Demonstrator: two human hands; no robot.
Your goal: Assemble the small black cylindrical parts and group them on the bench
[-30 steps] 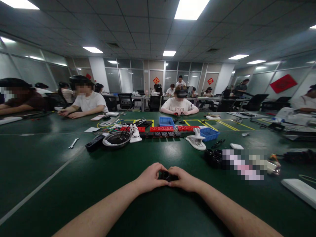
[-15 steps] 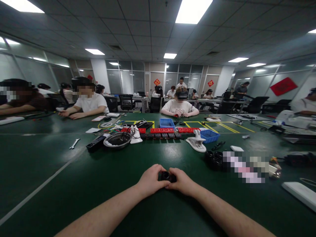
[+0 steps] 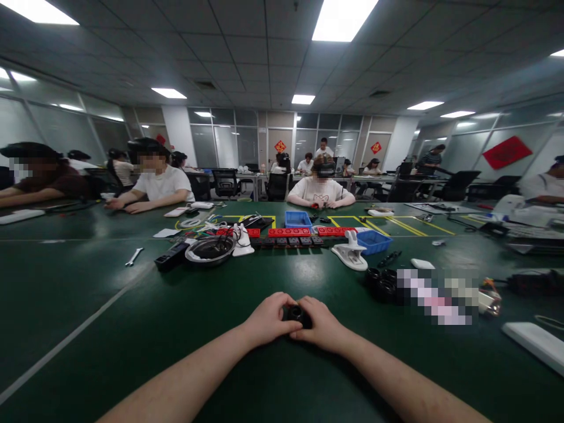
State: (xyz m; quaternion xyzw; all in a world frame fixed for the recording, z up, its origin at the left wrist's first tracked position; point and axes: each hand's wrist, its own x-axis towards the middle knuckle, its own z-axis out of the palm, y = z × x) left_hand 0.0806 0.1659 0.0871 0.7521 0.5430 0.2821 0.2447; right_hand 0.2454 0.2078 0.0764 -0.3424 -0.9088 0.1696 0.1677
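Observation:
A small black round part with a hole in its top (image 3: 296, 315) sits between my two hands, low over the green table (image 3: 198, 364). My left hand (image 3: 269, 319) wraps its left side, thumb in front and fingers behind. From the right, my right hand (image 3: 319, 324) closes on the same part, its fingertips meeting the left hand's. The underside of the part is hidden, and I cannot tell whether it touches the table. To the right of my hands lie several black round parts (image 3: 382, 286) in a cluster.
Ahead stand a white clip base (image 3: 350, 256), a blue bin (image 3: 373, 241), red socket strips (image 3: 288, 232) and a round metal-rimmed dish (image 3: 210, 252). A wrench (image 3: 134, 257) lies left; a white block (image 3: 535, 346) lies right. A co-worker (image 3: 321, 188) sits opposite.
The black part has turned slightly in my grip, and my right hand has shifted a little left around it. Both hands still hold it in nearly the same spot.

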